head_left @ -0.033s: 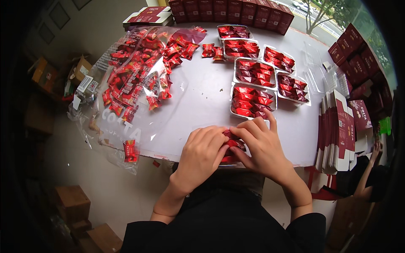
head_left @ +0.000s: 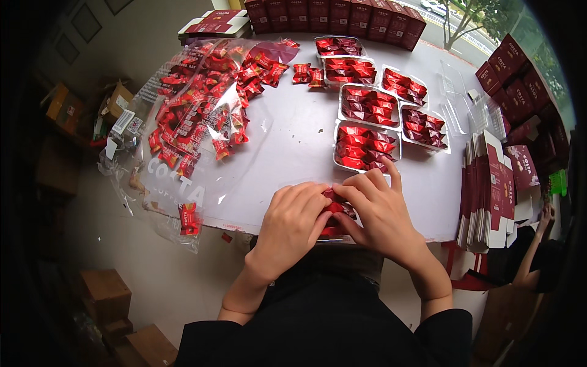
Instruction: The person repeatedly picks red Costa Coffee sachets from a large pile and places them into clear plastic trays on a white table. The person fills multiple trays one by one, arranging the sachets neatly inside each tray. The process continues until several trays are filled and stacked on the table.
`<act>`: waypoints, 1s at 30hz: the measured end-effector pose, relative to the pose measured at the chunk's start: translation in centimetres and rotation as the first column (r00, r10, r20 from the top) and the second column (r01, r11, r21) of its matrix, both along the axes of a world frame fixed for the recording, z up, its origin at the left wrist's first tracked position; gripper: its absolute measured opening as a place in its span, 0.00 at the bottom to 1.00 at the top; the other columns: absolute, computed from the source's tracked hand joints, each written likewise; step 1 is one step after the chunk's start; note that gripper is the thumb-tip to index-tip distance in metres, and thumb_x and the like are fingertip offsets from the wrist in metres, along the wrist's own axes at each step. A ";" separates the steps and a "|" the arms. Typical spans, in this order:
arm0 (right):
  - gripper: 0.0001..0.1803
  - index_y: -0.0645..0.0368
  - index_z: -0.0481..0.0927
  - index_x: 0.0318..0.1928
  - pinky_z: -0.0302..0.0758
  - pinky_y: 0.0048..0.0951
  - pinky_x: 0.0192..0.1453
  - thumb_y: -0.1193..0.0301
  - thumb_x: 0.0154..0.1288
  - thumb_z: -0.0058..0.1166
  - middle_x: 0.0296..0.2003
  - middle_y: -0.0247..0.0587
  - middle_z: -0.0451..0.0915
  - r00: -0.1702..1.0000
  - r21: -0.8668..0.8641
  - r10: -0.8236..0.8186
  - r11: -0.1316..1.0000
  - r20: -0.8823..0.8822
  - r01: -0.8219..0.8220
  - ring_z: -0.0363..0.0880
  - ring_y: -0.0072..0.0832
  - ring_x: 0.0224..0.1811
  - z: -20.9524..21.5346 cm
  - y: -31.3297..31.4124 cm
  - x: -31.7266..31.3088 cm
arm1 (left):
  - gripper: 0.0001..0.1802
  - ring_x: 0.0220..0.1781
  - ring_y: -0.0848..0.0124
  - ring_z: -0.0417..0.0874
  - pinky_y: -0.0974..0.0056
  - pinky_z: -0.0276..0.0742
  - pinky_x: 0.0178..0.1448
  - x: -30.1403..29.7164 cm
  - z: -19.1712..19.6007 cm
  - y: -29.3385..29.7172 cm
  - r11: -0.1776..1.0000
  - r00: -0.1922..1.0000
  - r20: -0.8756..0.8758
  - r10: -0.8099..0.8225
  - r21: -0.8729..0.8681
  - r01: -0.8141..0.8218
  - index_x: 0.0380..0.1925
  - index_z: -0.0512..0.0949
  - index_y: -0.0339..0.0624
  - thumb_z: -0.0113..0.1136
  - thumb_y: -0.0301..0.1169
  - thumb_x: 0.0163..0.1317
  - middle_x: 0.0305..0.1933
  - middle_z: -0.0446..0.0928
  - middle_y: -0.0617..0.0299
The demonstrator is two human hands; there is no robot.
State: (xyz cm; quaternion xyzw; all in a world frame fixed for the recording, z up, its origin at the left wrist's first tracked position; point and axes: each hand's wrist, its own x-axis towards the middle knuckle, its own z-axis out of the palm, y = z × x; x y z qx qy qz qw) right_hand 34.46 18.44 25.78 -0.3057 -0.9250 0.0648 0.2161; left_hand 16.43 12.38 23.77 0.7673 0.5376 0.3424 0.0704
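At the table's near edge, my left hand and my right hand meet over a group of small foil packets. The fingers of both hands are closed on a dark red packet. Just below it, a brighter red packet shows between my thumbs. Any tray under these packets is mostly hidden by my hands. Beyond my right fingertips stands a clear plastic tray filled with red and dark red packets in rows. Several more filled trays, such as one tray, stand farther back.
On the left, a large clear bag spills red packets. Flattened cartons stand at the right, beside stacked maroon boxes. More maroon boxes line the back. Another person's arm shows at far right.
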 end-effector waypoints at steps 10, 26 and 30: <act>0.23 0.58 0.79 0.47 0.50 0.56 0.72 0.64 0.50 0.66 0.39 0.35 0.73 0.994 0.041 -0.086 0.996 0.061 0.083 0.71 0.34 0.48 0.2 -1.1 -0.3 | 0.19 0.56 0.61 0.74 0.58 0.69 0.55 -1.2 1.2 0.1 0.989 0.980 -0.141 -0.139 -0.064 0.131 0.46 0.74 0.40 0.66 0.32 0.55 0.56 0.73 0.57; 0.11 0.54 0.82 0.25 0.68 0.36 0.50 0.63 0.61 0.58 0.19 0.36 0.77 0.968 -0.183 -0.001 0.982 0.252 0.048 0.75 0.33 0.27 1.4 -1.4 1.4 | 0.16 0.45 0.59 0.75 0.58 0.72 0.48 -0.8 1.5 1.4 0.994 0.988 -0.118 -0.102 -0.053 0.096 0.34 0.72 0.41 0.68 0.33 0.50 0.50 0.74 0.59; 0.11 0.51 0.86 0.28 0.73 0.36 0.35 0.59 0.59 0.61 0.16 0.40 0.77 0.947 -0.296 -0.039 0.945 0.319 0.138 0.76 0.39 0.21 1.6 -1.0 0.7 | 0.16 0.42 0.59 0.75 0.58 0.72 0.46 -0.5 1.2 1.8 0.997 0.987 -0.145 -0.072 -0.049 0.066 0.33 0.71 0.41 0.69 0.33 0.50 0.46 0.75 0.60</act>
